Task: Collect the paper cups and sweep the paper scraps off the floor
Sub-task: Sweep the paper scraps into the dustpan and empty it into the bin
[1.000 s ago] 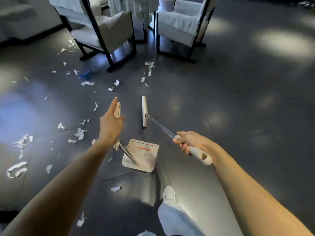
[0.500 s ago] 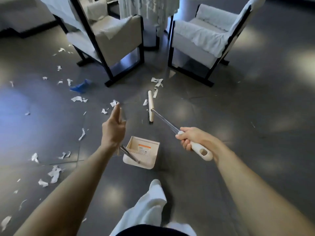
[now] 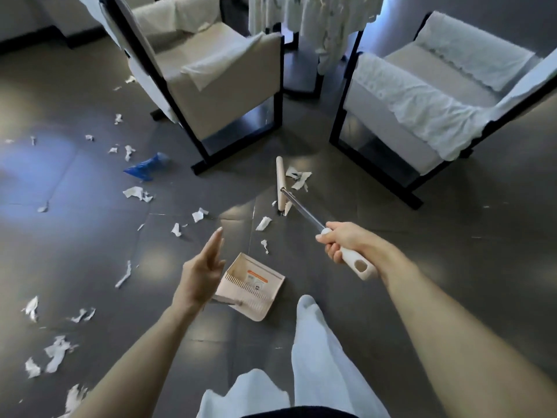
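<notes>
My right hand [image 3: 343, 241] grips the white handle of a broom. Its cream head [image 3: 280, 185] rests on the dark floor beside a torn paper scrap [image 3: 297, 178]. My left hand [image 3: 202, 270] hovers with fingers stretched forward over the metal rod of a cream dustpan [image 3: 256, 285]. The grip itself is hidden under the palm. The pan sits on the floor just left of my foot. Small scraps [image 3: 263, 223] lie between pan and broom head. More scraps [image 3: 137, 193] are scattered left. A crumpled blue item [image 3: 147, 167], possibly a cup, lies near the left chair.
Two black-framed armchairs stand ahead, the left armchair [image 3: 211, 70] and the right armchair [image 3: 422, 95], with a cloth-draped table [image 3: 316, 19] between them. My white-trousered leg [image 3: 313, 342] steps forward at the bottom. Several more scraps [image 3: 55, 352] litter the near-left floor.
I have walked forward, so the chairs are closer. The broom head has reached the scraps between the chairs. The dustpan has come along at my left hand.
</notes>
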Available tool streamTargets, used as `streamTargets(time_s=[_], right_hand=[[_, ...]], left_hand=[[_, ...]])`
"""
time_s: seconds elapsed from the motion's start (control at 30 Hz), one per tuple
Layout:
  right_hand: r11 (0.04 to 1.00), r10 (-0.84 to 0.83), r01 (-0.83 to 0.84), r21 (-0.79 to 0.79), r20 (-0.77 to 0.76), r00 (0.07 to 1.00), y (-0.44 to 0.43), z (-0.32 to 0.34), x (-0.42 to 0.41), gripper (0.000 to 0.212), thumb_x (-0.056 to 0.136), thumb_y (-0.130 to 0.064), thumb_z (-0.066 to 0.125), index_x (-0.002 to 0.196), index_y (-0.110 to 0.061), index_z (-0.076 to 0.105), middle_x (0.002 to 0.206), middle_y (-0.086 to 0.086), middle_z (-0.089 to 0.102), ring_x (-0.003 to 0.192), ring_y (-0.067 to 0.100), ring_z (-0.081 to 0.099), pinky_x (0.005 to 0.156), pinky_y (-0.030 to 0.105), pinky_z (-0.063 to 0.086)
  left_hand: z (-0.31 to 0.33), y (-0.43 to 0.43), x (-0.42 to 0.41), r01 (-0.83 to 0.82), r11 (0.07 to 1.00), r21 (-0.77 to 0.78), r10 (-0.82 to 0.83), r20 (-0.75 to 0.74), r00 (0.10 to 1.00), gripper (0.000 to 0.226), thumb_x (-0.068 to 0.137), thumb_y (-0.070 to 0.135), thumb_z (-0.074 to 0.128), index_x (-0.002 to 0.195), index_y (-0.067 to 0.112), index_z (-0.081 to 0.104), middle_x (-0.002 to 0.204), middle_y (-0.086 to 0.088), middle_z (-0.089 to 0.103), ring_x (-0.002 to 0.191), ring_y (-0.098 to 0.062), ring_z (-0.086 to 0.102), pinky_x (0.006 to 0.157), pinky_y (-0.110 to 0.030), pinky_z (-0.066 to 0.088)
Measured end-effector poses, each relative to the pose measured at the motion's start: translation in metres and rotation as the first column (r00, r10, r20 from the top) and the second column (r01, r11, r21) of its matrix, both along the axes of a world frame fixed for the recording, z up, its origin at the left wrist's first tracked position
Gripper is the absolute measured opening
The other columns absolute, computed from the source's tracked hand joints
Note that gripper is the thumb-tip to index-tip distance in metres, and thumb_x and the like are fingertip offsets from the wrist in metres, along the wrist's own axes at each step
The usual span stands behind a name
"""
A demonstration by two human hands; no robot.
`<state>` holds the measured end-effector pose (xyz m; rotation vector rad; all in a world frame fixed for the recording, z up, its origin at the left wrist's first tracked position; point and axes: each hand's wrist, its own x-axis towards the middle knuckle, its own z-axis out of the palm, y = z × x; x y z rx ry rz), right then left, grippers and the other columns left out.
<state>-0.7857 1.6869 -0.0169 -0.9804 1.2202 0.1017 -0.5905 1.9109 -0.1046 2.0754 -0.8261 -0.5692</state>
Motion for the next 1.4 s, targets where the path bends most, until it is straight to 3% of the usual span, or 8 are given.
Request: streamTargets(time_s=[0.13, 0.27, 0.37, 0.57, 0.73, 1.03, 1.23, 1.4], right_hand=[[0.999, 0.023, -0.023, 0.037, -0.015, 1.000, -0.082, 0.000, 0.020, 0.067, 0.096, 0.000, 0.050, 0.151, -0.021, 0.019, 0.067, 0.003, 0.038, 0.033, 0.001, 0.035, 0.032, 0.011, 0.031], [0.998, 0.049, -0.047, 0.046, -0.040, 0.998, -0.142, -0.005, 0.034, 0.064, 0.096, 0.000, 0.051, 0.150, -0.019, 0.022, 0.066, 0.002, 0.038, 0.034, 0.001, 0.036, 0.032, 0.012, 0.031], [0.995, 0.090, -0.086, 0.048, -0.088, 0.992, -0.187, -0.015, 0.048, 0.060, 0.095, -0.001, 0.054, 0.146, -0.020, 0.029, 0.066, 0.003, 0.042, 0.035, 0.003, 0.038, 0.032, 0.013, 0.033], [0.990, 0.142, -0.141, 0.013, -0.157, 0.977, -0.256, -0.042, 0.084, 0.035, 0.092, -0.003, 0.058, 0.115, -0.024, 0.043, 0.062, 0.002, 0.045, 0.038, 0.004, 0.041, 0.035, 0.016, 0.035], [0.945, 0.279, -0.316, -0.084, -0.292, 0.915, -0.295, -0.079, 0.109, 0.069, 0.091, -0.002, 0.057, 0.148, -0.026, 0.027, 0.070, 0.006, 0.053, 0.039, 0.006, 0.044, 0.039, 0.020, 0.041], [0.758, 0.596, -0.651, 0.047, -0.455, 0.661, -0.276, -0.102, 0.095, 0.075, 0.088, -0.001, 0.046, 0.151, -0.034, 0.021, 0.058, 0.005, 0.054, 0.031, 0.008, 0.043, 0.038, 0.019, 0.040], [0.760, 0.635, -0.625, 0.177, -0.404, 0.658, -0.230, -0.055, 0.064, 0.077, 0.086, 0.001, 0.048, 0.147, -0.041, 0.028, 0.085, 0.008, 0.060, 0.041, 0.007, 0.045, 0.042, 0.020, 0.041], [0.700, 0.709, -0.669, 0.251, -0.351, 0.611, -0.186, -0.019, 0.039, 0.080, 0.085, 0.007, 0.044, 0.147, -0.041, 0.027, 0.065, 0.004, 0.047, 0.038, 0.008, 0.038, 0.037, 0.018, 0.036]], left_hand=[[-0.008, -0.045, 0.014, -0.068, 0.998, 0.001, 0.068, 0.085, 0.994, 0.077, 0.079, -0.011, 0.066, 0.143, 0.027, 0.043, 0.119, 0.019, 0.055, 0.104, 0.026, 0.044, 0.091, 0.005, 0.028], [-0.007, -0.070, 0.026, -0.195, 0.981, -0.016, 0.195, -0.005, 0.981, 0.088, 0.083, -0.009, 0.063, 0.136, 0.056, 0.037, 0.125, 0.022, 0.055, 0.111, 0.015, 0.050, 0.099, -0.005, 0.031], [-0.011, -0.100, 0.028, -0.208, 0.978, -0.032, 0.208, 0.003, 0.978, 0.089, 0.084, -0.009, 0.063, 0.136, 0.057, 0.036, 0.123, 0.039, 0.050, 0.113, 0.011, 0.051, 0.100, -0.009, 0.034], [-0.010, -0.153, 0.052, -0.202, 0.979, -0.015, 0.202, 0.020, 0.979, 0.087, 0.085, -0.008, 0.062, 0.137, 0.056, 0.035, 0.118, 0.051, 0.044, 0.117, 0.009, 0.049, 0.099, -0.006, 0.032], [-0.010, -0.166, 0.066, -0.193, 0.981, -0.013, 0.193, 0.099, 0.976, 0.085, 0.084, -0.006, 0.064, 0.140, 0.051, 0.035, 0.114, 0.049, 0.048, 0.116, 0.010, 0.050, 0.097, -0.001, 0.030], [-0.011, -0.197, 0.081, -0.209, 0.976, -0.057, 0.216, 0.164, 0.963, 0.070, 0.080, -0.010, 0.067, 0.141, 0.019, 0.046, 0.115, 0.040, 0.051, 0.111, 0.019, 0.045, 0.090, 0.004, 0.031], [-0.006, -0.218, 0.092, -0.167, 0.985, -0.045, 0.165, -0.045, 0.985, 0.073, 0.089, -0.002, 0.059, 0.145, 0.038, 0.034, 0.126, 0.024, 0.048, 0.114, 0.015, 0.047, 0.097, -0.002, 0.030], [0.000, -0.206, 0.096, -0.145, 0.989, -0.008, 0.144, -0.097, 0.985, 0.079, 0.091, 0.005, 0.058, 0.134, 0.062, 0.023, 0.126, 0.027, 0.045, 0.101, 0.031, 0.042, 0.086, 0.006, 0.028]])
